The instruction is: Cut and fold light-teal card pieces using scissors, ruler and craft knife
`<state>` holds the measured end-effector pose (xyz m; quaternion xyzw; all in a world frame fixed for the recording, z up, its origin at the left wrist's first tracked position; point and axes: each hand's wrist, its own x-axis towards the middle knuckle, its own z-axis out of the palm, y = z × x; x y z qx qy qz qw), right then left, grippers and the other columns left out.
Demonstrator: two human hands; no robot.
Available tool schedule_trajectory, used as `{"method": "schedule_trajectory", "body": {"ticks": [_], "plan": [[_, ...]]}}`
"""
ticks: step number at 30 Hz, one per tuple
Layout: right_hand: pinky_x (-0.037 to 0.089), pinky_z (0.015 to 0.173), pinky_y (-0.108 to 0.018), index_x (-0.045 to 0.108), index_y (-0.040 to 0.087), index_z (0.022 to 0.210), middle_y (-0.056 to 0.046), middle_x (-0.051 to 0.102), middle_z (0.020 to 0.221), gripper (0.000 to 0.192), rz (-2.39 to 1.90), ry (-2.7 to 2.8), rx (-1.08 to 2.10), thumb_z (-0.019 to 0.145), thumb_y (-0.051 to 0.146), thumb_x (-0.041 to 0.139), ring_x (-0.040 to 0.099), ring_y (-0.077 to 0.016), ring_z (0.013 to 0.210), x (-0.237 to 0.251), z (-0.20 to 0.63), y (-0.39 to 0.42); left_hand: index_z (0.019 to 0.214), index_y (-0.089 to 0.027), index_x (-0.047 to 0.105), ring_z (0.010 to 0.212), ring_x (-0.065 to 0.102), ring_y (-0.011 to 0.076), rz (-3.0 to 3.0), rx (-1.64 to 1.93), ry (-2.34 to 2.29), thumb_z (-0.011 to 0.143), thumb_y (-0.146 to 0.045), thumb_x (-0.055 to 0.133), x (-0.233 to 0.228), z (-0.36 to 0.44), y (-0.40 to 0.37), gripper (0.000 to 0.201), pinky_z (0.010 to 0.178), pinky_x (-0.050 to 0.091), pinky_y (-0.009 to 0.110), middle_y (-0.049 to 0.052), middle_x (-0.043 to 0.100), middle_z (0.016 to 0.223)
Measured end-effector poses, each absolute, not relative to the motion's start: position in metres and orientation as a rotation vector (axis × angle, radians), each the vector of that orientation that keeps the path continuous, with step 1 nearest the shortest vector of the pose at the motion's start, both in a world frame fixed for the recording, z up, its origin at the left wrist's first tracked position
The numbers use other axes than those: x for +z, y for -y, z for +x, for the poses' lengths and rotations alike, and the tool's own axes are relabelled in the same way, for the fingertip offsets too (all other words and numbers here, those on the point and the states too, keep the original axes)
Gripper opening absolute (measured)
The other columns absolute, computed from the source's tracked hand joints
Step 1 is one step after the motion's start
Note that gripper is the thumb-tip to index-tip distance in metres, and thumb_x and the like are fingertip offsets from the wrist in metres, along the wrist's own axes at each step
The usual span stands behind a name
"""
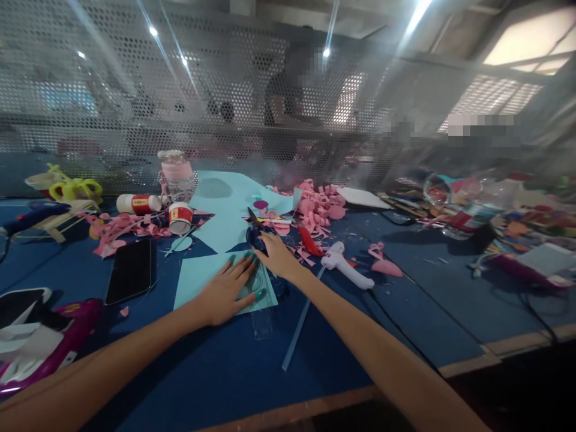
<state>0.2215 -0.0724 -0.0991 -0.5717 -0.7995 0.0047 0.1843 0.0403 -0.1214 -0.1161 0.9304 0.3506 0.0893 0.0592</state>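
Lying just beyond the person's fingertips, the dark blue-handled scissors (254,231) rest on the blue table (225,372) at the far edge of a pale turquoise sheet of paper (202,273), their blades pointing away and slightly left, so the long axis runs roughly along the line of the right forearm. The right hand (276,255) is the nearer one: its fingers curl over the handles and seem to be closing on them, though how firmly cannot be told. The left hand (225,291) lies flat and spread, palm down, pressing the turquoise sheet just short of the scissors, with what looks like a clear plastic ruler (261,315) under its fingertips. The two hands sit close together without touching.

Just right of the scissors lie a red curved scrap (310,241) and a white glue gun (346,267); pink paper cuttings (319,207) pile up behind them. To the left sit a black phone (130,270), a small red-and-white cup (180,217) and a clear bottle with a pink band (177,174). A perforated metal screen (135,90) closes the far side, with another person blurred behind it.
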Motion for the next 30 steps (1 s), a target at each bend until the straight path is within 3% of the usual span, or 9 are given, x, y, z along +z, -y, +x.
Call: {"method": "schedule_trajectory", "body": {"ticks": [5,9,12,15,19,23,27,30], "plan": [[0.035,0.097,-0.036,0.049,0.009,0.117,-0.017,0.053,0.12,0.047,-1.648,2.176,-0.077,0.082,0.04,0.052,0.044,-0.0256,0.116,-0.09,0.247,0.067,0.144,-0.021,0.014,0.138,0.016,0.0222,2.831,0.297,-1.05,0.089,-0.058,0.021,-0.119,0.039,0.12,0.066,0.111,0.014,0.044,0.011,0.022,0.148],[0.037,0.089,-0.041,0.046,0.001,0.117,-0.026,0.049,0.119,0.047,-2.136,1.884,-0.438,0.08,0.029,0.054,0.042,-0.0344,0.114,-0.082,0.27,0.06,0.143,-0.022,0.014,0.138,0.015,0.0222,2.804,0.281,-1.061,0.089,-0.059,0.021,-0.117,0.039,0.121,0.066,0.111,0.014,0.044,0.011,0.02,0.149],[0.038,0.083,-0.044,0.048,-0.003,0.116,-0.032,0.049,0.115,0.05,-2.283,1.812,-0.409,0.074,0.022,0.059,0.044,-0.0395,0.111,-0.078,0.284,0.054,0.143,-0.02,0.017,0.138,0.013,0.023,2.774,0.226,-1.075,0.088,-0.06,0.02,-0.113,0.04,0.122,0.068,0.111,0.013,0.044,0.011,0.017,0.149],[0.037,0.084,-0.044,0.056,0.001,0.107,-0.029,0.055,0.111,0.043,-2.3,1.923,-0.317,0.07,0.022,0.064,0.049,-0.0376,0.108,-0.073,0.294,0.051,0.142,-0.018,0.018,0.138,0.012,0.0227,2.761,0.193,-1.088,0.088,-0.061,0.019,-0.11,0.04,0.122,0.07,0.111,0.011,0.043,0.012,0.015,0.15],[0.037,0.086,-0.043,0.065,0.007,0.091,-0.021,0.064,0.097,0.024,-2.284,2.027,-0.226,0.08,0.022,0.05,0.058,-0.032,0.097,-0.063,0.293,0.054,0.142,-0.014,0.019,0.138,0.011,0.0223,2.747,0.182,-1.096,0.087,-0.061,0.018,-0.109,0.041,0.123,0.072,0.112,0.009,0.042,0.013,0.015,0.149],[0.041,0.081,-0.036,0.064,0.009,0.093,-0.019,0.064,0.098,0.034,-2.157,2.13,-0.177,0.087,0.032,0.04,0.059,-0.0296,0.095,-0.057,0.272,0.062,0.141,-0.01,0.02,0.138,0.012,0.0234,2.748,0.194,-1.095,0.087,-0.06,0.019,-0.107,0.042,0.124,0.074,0.111,0.011,0.043,0.015,0.017,0.149],[0.043,0.078,-0.031,0.06,0.013,0.1,-0.012,0.065,0.096,0.049,-1.83,2.37,-0.063,0.077,0.056,0.053,0.06,-0.0262,0.09,-0.067,0.245,0.063,0.141,-0.007,0.019,0.138,0.013,0.0245,2.753,0.172,-1.108,0.088,-0.059,0.02,-0.106,0.044,0.124,0.074,0.111,0.012,0.043,0.017,0.017,0.148],[0.042,0.082,-0.034,0.058,0.006,0.101,-0.018,0.063,0.099,0.059,-1.843,2.366,-0.173,0.074,0.059,0.056,0.056,-0.0301,0.097,-0.081,0.234,0.058,0.141,-0.008,0.019,0.138,0.012,0.0245,2.758,0.171,-1.117,0.088,-0.059,0.019,-0.106,0.043,0.124,0.074,0.111,0.011,0.044,0.017,0.017,0.148]]}}
